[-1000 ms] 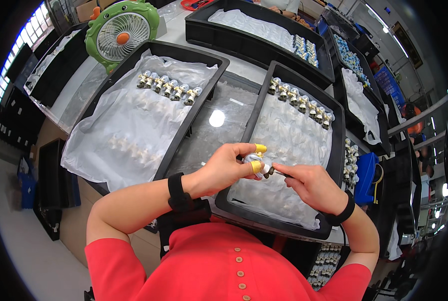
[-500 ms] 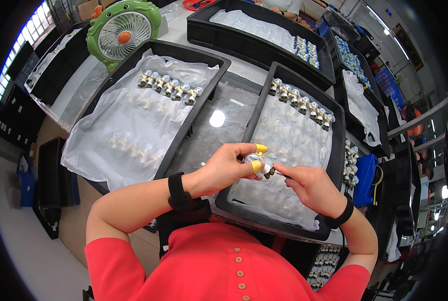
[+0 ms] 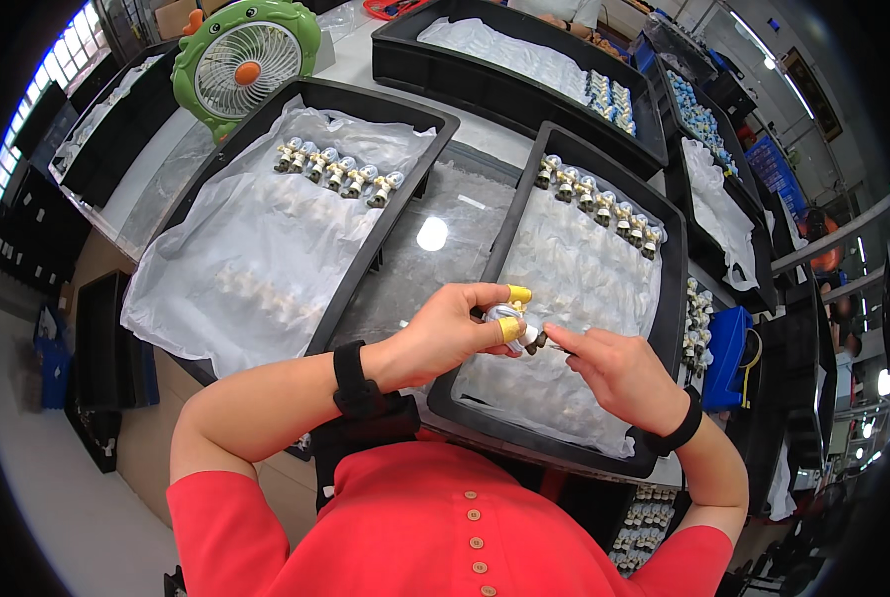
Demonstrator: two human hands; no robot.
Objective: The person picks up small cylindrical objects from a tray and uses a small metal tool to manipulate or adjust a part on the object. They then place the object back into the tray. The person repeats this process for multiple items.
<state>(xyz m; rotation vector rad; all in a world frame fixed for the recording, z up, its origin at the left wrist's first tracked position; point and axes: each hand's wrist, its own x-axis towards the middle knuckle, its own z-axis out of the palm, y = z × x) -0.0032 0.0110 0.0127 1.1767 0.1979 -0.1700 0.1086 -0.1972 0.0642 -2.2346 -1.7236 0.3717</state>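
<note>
Yellow covers sit on the thumb and a finger of my left hand (image 3: 455, 323), which is closed around a small figurine (image 3: 512, 326). The figurine has a white and grey body and dark feet, and lies tilted with the feet to the right. My right hand (image 3: 619, 373) is closed, its index fingertip at those dark feet. A thin dark sliver shows under its fingers; I cannot make out what it is. Both hands are above the right black tray (image 3: 494, 423), lined with white sheeting. A row of similar figurines (image 3: 604, 206) lies at that tray's far end.
To the left, another black tray (image 3: 350, 298) holds a figurine row (image 3: 337, 173) on white sheeting. A green fan (image 3: 248, 72) stands behind it. Further trays (image 3: 445, 70) line the back and right, near a blue bin (image 3: 729, 356). Black bands circle both wrists.
Almost nothing differs. The figurine and both hands stay in place, with at most a very slight shift of the right fingers at its feet.
</note>
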